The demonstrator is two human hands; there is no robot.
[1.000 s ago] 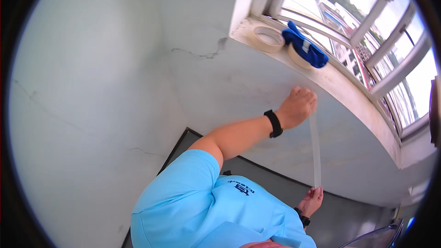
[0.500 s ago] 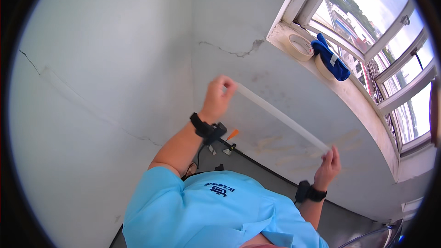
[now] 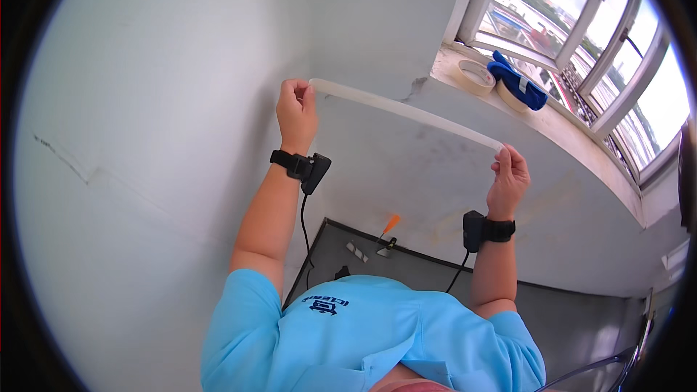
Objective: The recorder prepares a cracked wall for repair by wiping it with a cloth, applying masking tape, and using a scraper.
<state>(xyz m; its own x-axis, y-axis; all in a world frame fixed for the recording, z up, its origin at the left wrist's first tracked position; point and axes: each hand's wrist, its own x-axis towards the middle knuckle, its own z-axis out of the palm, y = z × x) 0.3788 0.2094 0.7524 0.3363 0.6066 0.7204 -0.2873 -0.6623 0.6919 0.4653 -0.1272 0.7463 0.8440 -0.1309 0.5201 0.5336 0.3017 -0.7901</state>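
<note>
A strip of pale tape [image 3: 406,112] stretches taut between my two hands, sloping gently down to the right in front of the wall. My left hand [image 3: 295,115] pinches its left end, level with the crack near the sill's corner. The right end is pinched by my right hand [image 3: 509,183], lower down, below the windowsill. Black straps with small boxes and cables circle both wrists. On the windowsill [image 3: 573,131] lie a roll of cream tape [image 3: 472,83] and a blue cloth item, possibly a glove [image 3: 528,91], draped over another roll [image 3: 511,103].
A cracked pale wall [image 3: 131,174] rises on my left, meeting the window wall in a corner. Open-looking framed windows [image 3: 581,43] are above the sill. An orange-handled tool [image 3: 392,222], a striped piece [image 3: 356,251] and a metal scraper [image 3: 386,249] lie on the dark floor [image 3: 566,319].
My left hand has swung left from near the sill and then risen, while my right hand has come up from low down. The strip has turned from upright to nearly level.
</note>
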